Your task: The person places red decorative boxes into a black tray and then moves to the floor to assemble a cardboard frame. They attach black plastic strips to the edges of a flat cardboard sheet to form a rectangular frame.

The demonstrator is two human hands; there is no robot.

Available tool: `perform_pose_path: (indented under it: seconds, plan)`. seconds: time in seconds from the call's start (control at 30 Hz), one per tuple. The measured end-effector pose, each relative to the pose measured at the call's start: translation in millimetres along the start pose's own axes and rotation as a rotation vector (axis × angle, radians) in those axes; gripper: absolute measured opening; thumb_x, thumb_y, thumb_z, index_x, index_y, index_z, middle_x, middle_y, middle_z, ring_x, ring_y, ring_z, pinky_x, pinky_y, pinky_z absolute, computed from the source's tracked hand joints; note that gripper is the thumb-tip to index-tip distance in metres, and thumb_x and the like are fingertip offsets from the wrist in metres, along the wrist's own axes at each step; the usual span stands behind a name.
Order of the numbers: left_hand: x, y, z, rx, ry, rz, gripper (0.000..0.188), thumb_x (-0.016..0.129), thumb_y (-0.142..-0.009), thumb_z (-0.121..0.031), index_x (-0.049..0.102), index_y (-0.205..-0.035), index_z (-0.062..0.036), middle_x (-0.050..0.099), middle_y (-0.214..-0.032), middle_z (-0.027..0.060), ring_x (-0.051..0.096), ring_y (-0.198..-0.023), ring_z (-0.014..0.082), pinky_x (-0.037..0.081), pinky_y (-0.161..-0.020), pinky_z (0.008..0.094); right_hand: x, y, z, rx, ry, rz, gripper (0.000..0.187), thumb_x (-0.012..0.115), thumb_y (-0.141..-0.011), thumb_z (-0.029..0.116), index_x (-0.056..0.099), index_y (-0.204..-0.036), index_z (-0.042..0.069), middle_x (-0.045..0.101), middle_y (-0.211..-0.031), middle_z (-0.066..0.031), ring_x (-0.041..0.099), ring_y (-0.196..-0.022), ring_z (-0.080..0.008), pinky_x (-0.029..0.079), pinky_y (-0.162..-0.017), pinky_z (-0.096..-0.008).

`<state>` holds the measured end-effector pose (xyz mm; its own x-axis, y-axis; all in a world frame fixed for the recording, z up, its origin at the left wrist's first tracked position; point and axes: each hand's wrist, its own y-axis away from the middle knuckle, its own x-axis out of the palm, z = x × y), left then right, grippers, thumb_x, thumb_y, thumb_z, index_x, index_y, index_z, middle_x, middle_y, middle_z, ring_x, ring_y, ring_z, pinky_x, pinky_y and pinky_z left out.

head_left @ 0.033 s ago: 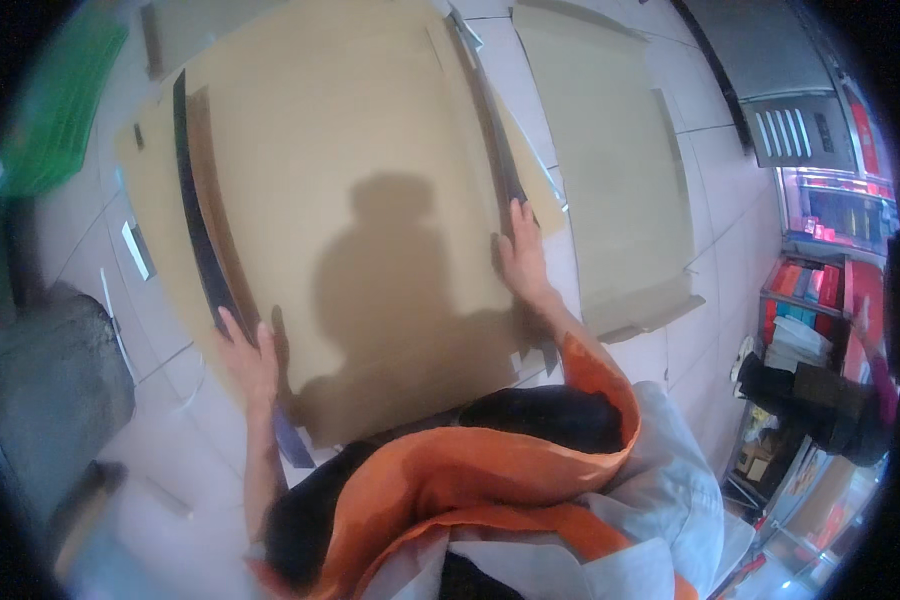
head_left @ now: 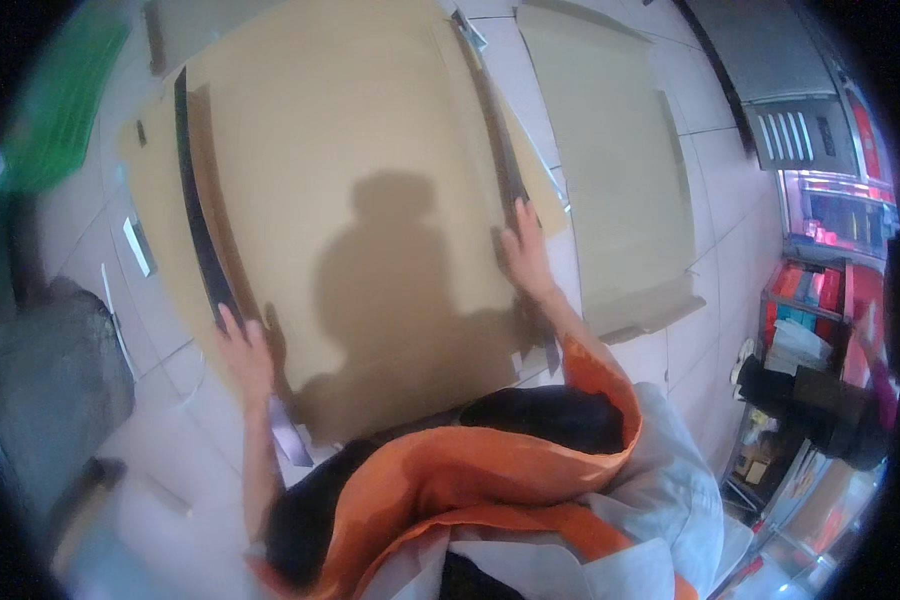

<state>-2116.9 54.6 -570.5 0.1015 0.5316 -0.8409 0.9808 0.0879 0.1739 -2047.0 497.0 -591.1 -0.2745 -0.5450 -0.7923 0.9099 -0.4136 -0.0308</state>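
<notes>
A large tan cardboard sheet [head_left: 300,110] lies flat on the floor before me, my shadow falling across it. Along its left side runs a long, narrow dark strip [head_left: 192,180], and my left hand [head_left: 248,358] is closed around it near its lower end. The strip's pale purple end comes out below that hand. A second dark strip [head_left: 492,105] follows the right side, gripped by my right hand [head_left: 527,258], thumb on the inner side. Brown shadows beside both strips suggest they stand raised above the sheet. My palms' undersides are hidden.
Another folded-edge cardboard sheet [head_left: 615,180] lies to the right on the tiled floor. A green basket [head_left: 65,110] is at far left, above a dark grey block [head_left: 50,380]. A metal cabinet [head_left: 795,135], stocked shelves [head_left: 805,290] and a person's dark-clothed legs [head_left: 805,400] are at right.
Both hands have shifted very slightly, the right one a little to the right. The left strip's lower end looks paler now.
</notes>
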Motion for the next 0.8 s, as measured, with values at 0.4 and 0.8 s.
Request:
perform_pose_path:
  seconds: [0.4, 0.8]
  plan:
    - [-24.0, -20.1, -4.4, -0.275, -0.162, 0.109, 0.057, 0.061, -0.076, -0.024, 0.037, -0.119, 0.0035, 0.059, -0.09, 0.0256, 0.057, -0.085, 0.0403, 0.045, -0.077, 0.0441, -26.6, 4.1, -4.3, 0.273, -0.227, 0.44, 0.055, 0.059, -0.082, 0.025, 0.036, -0.123, -0.001, 0.054, -0.11, -0.0215, 0.054, -0.101, -0.0294, 0.042, -0.084, -0.0366]
    - [0.3, -5.7, -8.9, 0.457, -0.136, -0.002, 0.048, 0.045, -0.076, 0.004, 0.039, -0.123, -0.0002, 0.032, -0.132, 0.0226, 0.038, -0.114, 0.0369, 0.034, -0.097, 0.039, 6.2, -35.9, -2.4, -0.087, 0.316, 0.124, 0.052, 0.05, -0.081, 0.009, 0.025, -0.127, 0.003, 0.053, -0.103, -0.0272, 0.055, -0.086, -0.0432, 0.044, -0.071, -0.0483]
